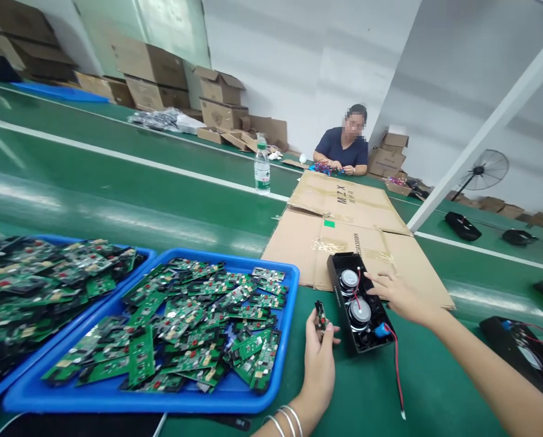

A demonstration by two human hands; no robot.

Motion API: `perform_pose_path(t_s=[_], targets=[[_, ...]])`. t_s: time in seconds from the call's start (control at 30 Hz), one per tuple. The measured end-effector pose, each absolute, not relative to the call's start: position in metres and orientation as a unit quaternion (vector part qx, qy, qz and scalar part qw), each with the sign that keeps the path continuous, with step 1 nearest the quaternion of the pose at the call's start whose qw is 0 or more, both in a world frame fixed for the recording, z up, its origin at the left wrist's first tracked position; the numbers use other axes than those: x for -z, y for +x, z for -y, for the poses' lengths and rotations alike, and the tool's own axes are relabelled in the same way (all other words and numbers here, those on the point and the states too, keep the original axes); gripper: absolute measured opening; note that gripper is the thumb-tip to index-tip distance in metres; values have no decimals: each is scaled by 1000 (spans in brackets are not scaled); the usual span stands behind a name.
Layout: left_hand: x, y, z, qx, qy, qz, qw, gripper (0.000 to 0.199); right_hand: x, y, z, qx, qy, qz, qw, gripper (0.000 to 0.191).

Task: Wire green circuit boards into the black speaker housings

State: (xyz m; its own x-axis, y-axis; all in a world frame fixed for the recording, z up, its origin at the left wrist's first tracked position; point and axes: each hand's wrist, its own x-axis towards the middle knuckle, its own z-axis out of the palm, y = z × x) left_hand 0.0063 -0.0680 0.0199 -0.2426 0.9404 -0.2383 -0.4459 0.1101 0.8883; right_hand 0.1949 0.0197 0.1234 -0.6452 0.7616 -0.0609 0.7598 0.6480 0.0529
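Observation:
My left hand (320,358) is closed around a small circuit board (320,314), held upright between thumb and fingers just left of a black speaker housing (337,285). Inside the housing sit two round speakers (359,312) with thin red and black wires, and a blue wrapped part (382,329) whose red and black cable (397,370) hangs out onto the green table. My right hand (392,294) reaches over the housing's right edge with its fingers spread, touching or nearly touching it. Left of my hands, a blue tray (290,328) holds many green circuit boards (198,346).
Another heaped blue tray (146,258) stands at far left. Flattened cardboard (357,215) lies ahead, with a water bottle (262,167) behind it. More black housings (521,352) are at the right. A co-worker (341,145) sits across, handling wires. A white post (480,130) slants at right.

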Motion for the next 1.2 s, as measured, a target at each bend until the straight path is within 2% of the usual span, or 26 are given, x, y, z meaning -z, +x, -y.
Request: perform_pose_path(t_s=[0.1, 0.27, 0.4, 0.63, 0.77, 0.87, 1.0, 1.2], targets=[[-23, 4, 65, -619, 264, -486, 558, 44, -106, 200, -9, -27, 422, -906, 30, 50], [-40, -7, 58, -634, 271, -476, 546, 41, -103, 194, 26, -49, 426, -903, 26, 19], [-67, -17, 53, -649, 277, -438, 558, 34, -97, 184, 77, -60, 441, -895, 21, 32], [-113, -41, 53, -699, 246, -362, 565, 21, -67, 152, 139, -99, 563, -819, -45, 36], [-125, -48, 55, -702, 234, -327, 588, 19, -77, 126, 135, -109, 594, -783, -147, 34], [-128, -47, 58, -688, 240, -323, 604, 24, -83, 103, 123, -107, 550, -799, -217, 45], [-132, -44, 65, -669, 253, -317, 623, 31, -84, 84, 112, -10, 540, -799, -265, 36], [-136, -42, 78, -632, 315, -290, 646, 30, -100, 103, 109, 325, 542, -593, -499, 15]])
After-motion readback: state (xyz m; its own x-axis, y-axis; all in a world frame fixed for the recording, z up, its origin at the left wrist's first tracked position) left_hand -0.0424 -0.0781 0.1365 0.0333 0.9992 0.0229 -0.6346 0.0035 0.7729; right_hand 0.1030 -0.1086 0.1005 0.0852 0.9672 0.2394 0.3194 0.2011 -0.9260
